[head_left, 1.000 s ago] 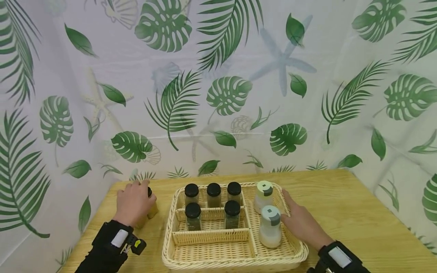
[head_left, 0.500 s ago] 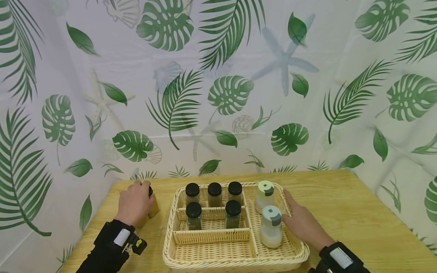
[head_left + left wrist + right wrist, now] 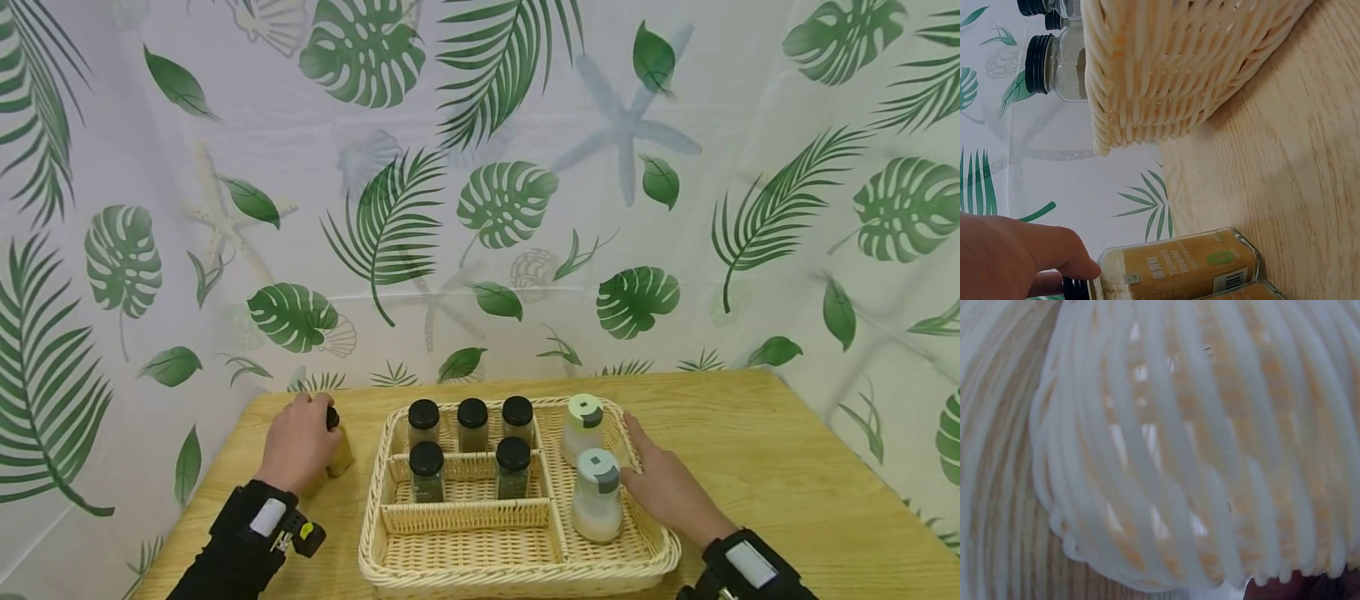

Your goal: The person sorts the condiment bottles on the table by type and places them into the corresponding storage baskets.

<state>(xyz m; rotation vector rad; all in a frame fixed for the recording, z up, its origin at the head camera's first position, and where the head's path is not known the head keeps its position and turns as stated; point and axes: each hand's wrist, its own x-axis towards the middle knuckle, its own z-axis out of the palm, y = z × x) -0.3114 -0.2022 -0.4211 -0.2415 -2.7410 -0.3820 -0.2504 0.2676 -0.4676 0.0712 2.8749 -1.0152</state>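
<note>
My left hand (image 3: 300, 442) is at the table's left side, pinching the black cap (image 3: 1074, 288) of a glass spice jar. Its label reads turmeric powder, and the turmeric jar (image 3: 1179, 262) holds yellow-brown powder. Beside it, partly cut off, lies the edge of a second similar jar (image 3: 1250, 292) in the left wrist view. With the right hand (image 3: 671, 492) I grip the right rim of a wicker basket (image 3: 517, 575); the fingers outside are mostly hidden. Two white-bodied shakers, one with a yellow-green lid (image 3: 584, 412) and one with a pale blue lid (image 3: 597, 468), stand in its right compartment.
Several black-capped spice jars stand in the basket's left compartments, such as a back-row jar (image 3: 472, 427) and a middle-row jar (image 3: 427, 473). The front left compartment (image 3: 465, 546) shows bare wicker. A leaf-printed cloth (image 3: 480, 208) hangs behind the wooden table (image 3: 757, 467).
The head view shifts slightly. My left hand stays on the turmeric jar's cap, with a little more of the jar showing. The right hand keeps its place on the basket rim.
</note>
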